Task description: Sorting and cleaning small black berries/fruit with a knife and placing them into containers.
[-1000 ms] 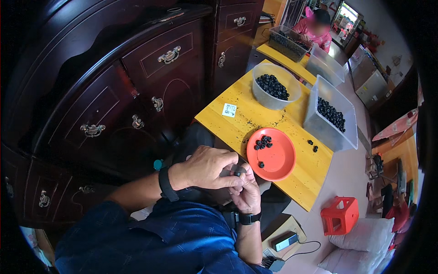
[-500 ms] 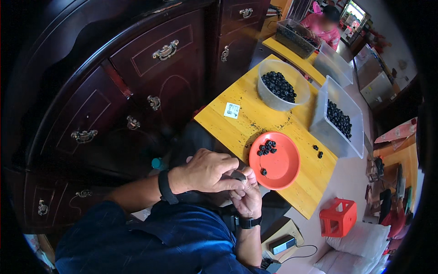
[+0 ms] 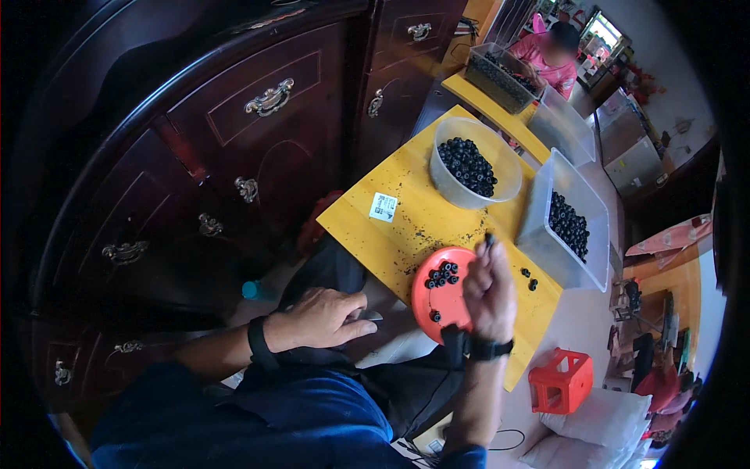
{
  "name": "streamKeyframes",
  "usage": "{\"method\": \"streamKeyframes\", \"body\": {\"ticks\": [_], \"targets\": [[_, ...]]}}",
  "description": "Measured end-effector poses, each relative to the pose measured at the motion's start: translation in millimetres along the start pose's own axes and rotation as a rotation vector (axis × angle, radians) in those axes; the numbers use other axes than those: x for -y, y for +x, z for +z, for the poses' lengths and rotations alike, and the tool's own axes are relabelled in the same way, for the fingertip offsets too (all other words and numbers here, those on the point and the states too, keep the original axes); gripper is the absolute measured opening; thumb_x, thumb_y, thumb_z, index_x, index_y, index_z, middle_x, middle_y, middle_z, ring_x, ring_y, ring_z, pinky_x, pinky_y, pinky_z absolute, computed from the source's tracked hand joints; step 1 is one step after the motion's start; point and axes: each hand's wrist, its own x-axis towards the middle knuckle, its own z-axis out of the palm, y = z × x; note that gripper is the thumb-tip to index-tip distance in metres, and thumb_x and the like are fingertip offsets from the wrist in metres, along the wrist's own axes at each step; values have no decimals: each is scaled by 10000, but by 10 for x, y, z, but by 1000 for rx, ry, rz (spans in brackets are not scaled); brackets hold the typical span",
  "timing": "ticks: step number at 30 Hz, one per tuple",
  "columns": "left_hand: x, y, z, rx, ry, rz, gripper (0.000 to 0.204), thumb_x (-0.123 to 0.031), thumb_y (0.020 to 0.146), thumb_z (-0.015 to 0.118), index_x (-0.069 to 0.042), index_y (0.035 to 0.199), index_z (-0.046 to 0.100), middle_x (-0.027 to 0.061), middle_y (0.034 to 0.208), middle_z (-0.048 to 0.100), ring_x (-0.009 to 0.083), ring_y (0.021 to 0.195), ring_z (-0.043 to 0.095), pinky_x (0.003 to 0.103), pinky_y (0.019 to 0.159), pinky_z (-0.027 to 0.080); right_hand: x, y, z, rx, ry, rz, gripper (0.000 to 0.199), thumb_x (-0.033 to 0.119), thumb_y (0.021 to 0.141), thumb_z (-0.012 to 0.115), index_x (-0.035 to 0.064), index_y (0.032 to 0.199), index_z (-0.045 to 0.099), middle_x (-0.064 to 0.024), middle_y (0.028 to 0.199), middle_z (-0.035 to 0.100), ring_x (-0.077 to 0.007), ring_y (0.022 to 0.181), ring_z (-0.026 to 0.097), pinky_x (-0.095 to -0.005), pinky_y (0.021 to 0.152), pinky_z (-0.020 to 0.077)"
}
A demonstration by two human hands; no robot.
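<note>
My left hand (image 3: 316, 319) is closed above my lap, around a small flat blade (image 3: 370, 316) whose tip sticks out past the thumb. Over the right side of an orange plate (image 3: 423, 306) is my right hand (image 3: 491, 293), pinching a small black part (image 3: 490, 239) at its fingertips. Several black ring-shaped parts (image 3: 442, 275) sit grouped in the plate, with a single black ring (image 3: 435, 316) apart from them. Behind the plate stands a round clear tub (image 3: 512, 184) of black rings. A rectangular clear bin (image 3: 544, 254) at the right holds more.
Black crumbs dot the yellow table (image 3: 351, 215), where a white printed card (image 3: 383, 207) lies. A few loose rings (image 3: 533, 284) are near the bin. Dark cabinets (image 3: 258, 148) line the left. A red stool (image 3: 561, 381) stands on the floor; a person (image 3: 551, 55) sits beyond another bin.
My hands have come apart. The right hand has moved up and right over the plate with the black part, while the left has drawn back slightly with the blade.
</note>
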Motion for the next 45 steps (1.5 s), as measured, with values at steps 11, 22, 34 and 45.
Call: {"method": "streamKeyframes", "body": {"ticks": [11,22,34,45], "targets": [[193,808,-58,-201,76,-111,379,-139,876,606,-48,1210,450,221,1033,633,396,939,641,512,777,511,425,793,-420,-68,170,-112,566,-43,967,436,29,1500,260,-193,1431,463,-57,639,462,-160,481,365],[390,1321,318,-169,184,-148,301,-33,831,575,-21,1131,561,208,1145,552,399,1002,624,479,797,536,-77,-68,-278,-209,518,12,299,5,988,456,-1,1280,518,-236,1336,510,-287,1095,578,-353,895,527],[2053,109,-434,-279,-462,-649,167,-205,902,660,-42,936,673,44,776,664,131,664,631,281,575,519,-290,-398,-600,-70,620,-19,314,139,1063,382,-10,1313,499,-163,1244,534,-176,833,555,-304,763,516],[3438,712,1266,-351,421,-438,304,-212,888,555,15,1043,685,192,1005,676,262,872,670,384,683,534,-381,-414,-701,-229,367,-49,188,146,1044,443,37,1174,523,-45,919,469,-63,577,386,-203,480,365]]}}
